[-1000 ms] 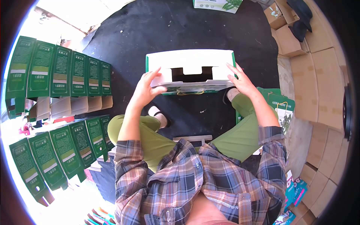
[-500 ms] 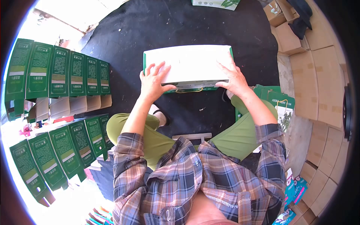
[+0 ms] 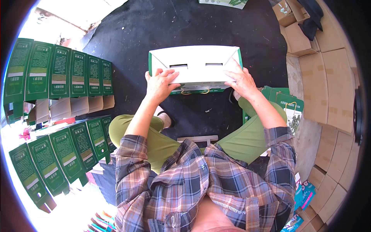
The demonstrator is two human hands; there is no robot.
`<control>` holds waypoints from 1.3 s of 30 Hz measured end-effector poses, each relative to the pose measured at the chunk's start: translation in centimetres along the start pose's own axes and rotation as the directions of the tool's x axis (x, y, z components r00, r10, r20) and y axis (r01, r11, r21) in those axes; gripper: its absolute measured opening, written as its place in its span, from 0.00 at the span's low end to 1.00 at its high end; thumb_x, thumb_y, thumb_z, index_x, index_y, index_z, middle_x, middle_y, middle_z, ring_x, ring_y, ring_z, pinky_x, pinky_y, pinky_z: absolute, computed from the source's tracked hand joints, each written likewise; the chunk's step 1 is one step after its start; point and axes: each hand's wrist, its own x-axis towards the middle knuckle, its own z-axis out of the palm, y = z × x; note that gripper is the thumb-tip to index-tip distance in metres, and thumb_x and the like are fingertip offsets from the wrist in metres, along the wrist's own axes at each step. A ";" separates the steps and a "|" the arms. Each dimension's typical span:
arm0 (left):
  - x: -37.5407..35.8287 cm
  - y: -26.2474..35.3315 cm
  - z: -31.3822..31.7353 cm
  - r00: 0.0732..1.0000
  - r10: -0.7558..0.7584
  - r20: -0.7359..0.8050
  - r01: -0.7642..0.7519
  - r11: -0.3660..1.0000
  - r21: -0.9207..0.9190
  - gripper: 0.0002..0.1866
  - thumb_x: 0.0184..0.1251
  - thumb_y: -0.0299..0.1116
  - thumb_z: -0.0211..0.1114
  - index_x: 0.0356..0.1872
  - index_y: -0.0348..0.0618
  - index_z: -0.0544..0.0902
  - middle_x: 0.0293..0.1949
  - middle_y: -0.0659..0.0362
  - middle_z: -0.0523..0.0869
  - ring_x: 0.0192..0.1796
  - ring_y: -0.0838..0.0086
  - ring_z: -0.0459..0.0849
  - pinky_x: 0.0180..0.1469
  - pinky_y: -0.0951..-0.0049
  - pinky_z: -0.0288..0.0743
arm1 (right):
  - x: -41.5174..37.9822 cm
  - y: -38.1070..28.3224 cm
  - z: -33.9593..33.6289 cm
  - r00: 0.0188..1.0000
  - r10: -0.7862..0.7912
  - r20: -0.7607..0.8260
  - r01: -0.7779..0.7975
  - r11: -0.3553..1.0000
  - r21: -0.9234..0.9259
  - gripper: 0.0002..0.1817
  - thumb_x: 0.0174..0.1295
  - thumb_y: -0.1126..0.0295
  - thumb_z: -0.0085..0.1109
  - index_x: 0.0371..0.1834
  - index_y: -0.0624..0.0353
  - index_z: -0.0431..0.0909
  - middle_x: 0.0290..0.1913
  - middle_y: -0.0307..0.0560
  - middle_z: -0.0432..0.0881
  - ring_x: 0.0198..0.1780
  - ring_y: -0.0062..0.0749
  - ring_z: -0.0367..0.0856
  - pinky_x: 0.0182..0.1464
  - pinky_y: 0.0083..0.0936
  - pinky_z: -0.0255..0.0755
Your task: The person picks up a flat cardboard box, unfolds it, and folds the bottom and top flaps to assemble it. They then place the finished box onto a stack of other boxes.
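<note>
In front of me a green and white carton [image 3: 197, 58] lies with its white panel facing up. Two slots show in that panel, with flaps folded in around them. A yellow cord handle [image 3: 195, 92] hangs at its near side. My left hand [image 3: 160, 83] grips the near left corner, its fingers bent over the white panel and its thumb at the near edge. At the near right corner, my right hand [image 3: 241, 82] holds the carton with fingers on the panel and side. The carton's underside is hidden.
Two rows of green cartons [image 3: 62, 73] stand on my left. Green boxes with a cord handle [image 3: 291, 103] are by my right knee. Brown cardboard boxes [image 3: 313, 89] line the right side. Another printed box [image 3: 224, 3] lies at the far edge of the black sheet [image 3: 135, 34].
The white panel, plain before, now shows two slots and folded creases. My left fingers have curled more and moved slightly toward me; my right hand has shifted little.
</note>
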 end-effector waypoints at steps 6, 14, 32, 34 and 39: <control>-0.7 0.1 -1.5 0.989 -0.069 -0.127 0.050 0.988 -0.148 0.26 0.53 0.40 0.70 0.57 0.55 0.79 0.54 0.63 0.77 0.58 0.62 0.71 0.59 0.52 0.62 | 0.4 2.0 0.4 0.980 0.032 -0.195 0.005 0.983 0.182 0.28 0.58 0.61 0.63 0.63 0.49 0.71 0.73 0.47 0.58 0.59 0.46 0.73 0.61 0.34 0.70; -1.7 -6.6 2.0 0.497 -0.744 0.447 0.576 -0.102 -0.811 0.23 0.72 0.56 0.48 0.56 0.54 0.76 0.39 0.65 0.74 0.38 0.77 0.71 0.35 0.66 0.72 | 0.8 7.1 1.8 0.655 0.464 0.596 -0.754 0.353 0.554 0.35 0.67 0.36 0.37 0.58 0.56 0.73 0.52 0.52 0.79 0.41 0.44 0.83 0.42 0.50 0.77; -2.9 -7.0 0.8 0.673 -0.492 0.552 0.389 -0.400 -0.830 0.19 0.66 0.42 0.56 0.53 0.45 0.77 0.43 0.62 0.79 0.49 0.71 0.75 0.51 0.47 0.69 | 0.8 5.4 0.0 0.835 0.445 0.323 -0.402 0.092 0.911 0.22 0.67 0.54 0.51 0.58 0.55 0.72 0.51 0.39 0.78 0.49 0.27 0.78 0.43 0.30 0.74; -3.4 -7.0 1.8 0.657 -0.503 0.561 0.425 -0.368 -0.827 0.20 0.66 0.48 0.56 0.52 0.48 0.78 0.50 0.60 0.78 0.56 0.66 0.73 0.54 0.43 0.68 | 0.5 5.3 1.0 0.829 0.434 0.353 -0.470 0.196 0.861 0.21 0.66 0.58 0.53 0.59 0.55 0.72 0.54 0.41 0.78 0.53 0.31 0.78 0.49 0.36 0.75; -4.6 -7.6 4.2 0.636 -0.469 0.613 0.540 -0.298 -0.787 0.18 0.64 0.46 0.58 0.49 0.47 0.79 0.47 0.59 0.80 0.54 0.67 0.75 0.53 0.48 0.70 | 0.0 7.0 4.3 0.783 0.373 0.498 -0.616 0.358 0.701 0.20 0.66 0.64 0.54 0.59 0.57 0.72 0.52 0.44 0.81 0.53 0.37 0.79 0.50 0.40 0.75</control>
